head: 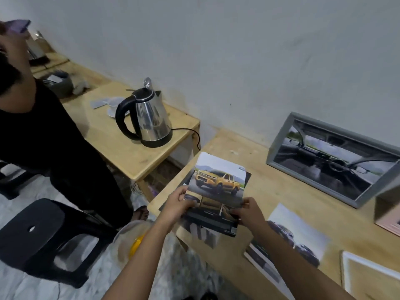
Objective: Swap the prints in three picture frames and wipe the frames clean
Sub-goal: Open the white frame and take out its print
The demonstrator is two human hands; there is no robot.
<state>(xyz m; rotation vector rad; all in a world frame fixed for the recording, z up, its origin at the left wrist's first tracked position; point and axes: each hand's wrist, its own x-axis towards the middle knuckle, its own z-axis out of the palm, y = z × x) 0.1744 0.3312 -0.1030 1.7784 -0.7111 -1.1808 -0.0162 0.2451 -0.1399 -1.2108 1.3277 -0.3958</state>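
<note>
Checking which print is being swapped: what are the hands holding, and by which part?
Both hold the yellow pickup print: the left hand pinches its left edge, the right hand its lower right edge.

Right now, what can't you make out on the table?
Head view only.
- White frame: cut off by the bottom-right edge.
- Pink object: cut off by the right edge.
- Sheets under the truck print: covered by it, the left hand and right hand.
- Print's small text: blurred.
</note>
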